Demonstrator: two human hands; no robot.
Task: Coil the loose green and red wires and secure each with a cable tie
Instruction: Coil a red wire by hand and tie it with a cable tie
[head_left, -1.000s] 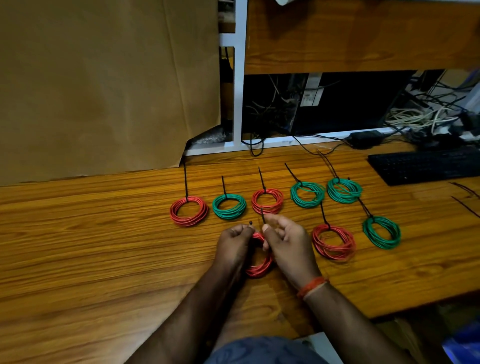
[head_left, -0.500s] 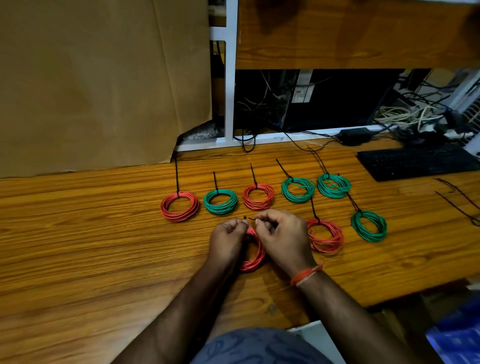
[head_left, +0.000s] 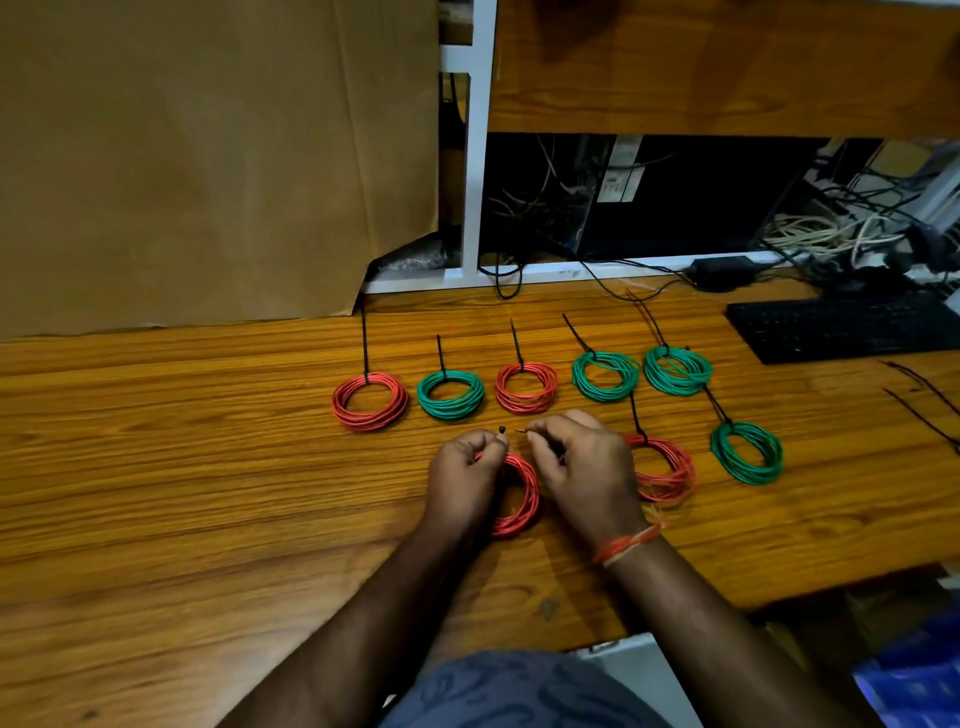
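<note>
A red wire coil (head_left: 519, 493) stands on edge on the wooden desk (head_left: 182, 467) between my hands. My left hand (head_left: 465, 475) grips the coil's top and pinches the head of a black cable tie (head_left: 503, 431). My right hand (head_left: 584, 467) pinches the tie's pointed tail, whose tip sits a short gap right of the head. Several tied coils lie beyond: red (head_left: 370, 401), green (head_left: 450, 394), red (head_left: 525, 387), green (head_left: 605, 375), green (head_left: 677, 369). Another red coil (head_left: 665, 470) and a green one (head_left: 747, 452) lie to the right.
A black keyboard (head_left: 852, 325) lies at the back right. Loose black cable ties (head_left: 922, 400) rest near the right edge. Brown cardboard (head_left: 208, 156) leans at the back left. Tangled cables (head_left: 831, 234) fill the shelf behind. The desk's front edge runs close to my body.
The tie's tail, upright a second ago, now lies level with its tip pointed at the head. My hands stay on the red coil. The camera drifted slightly.
</note>
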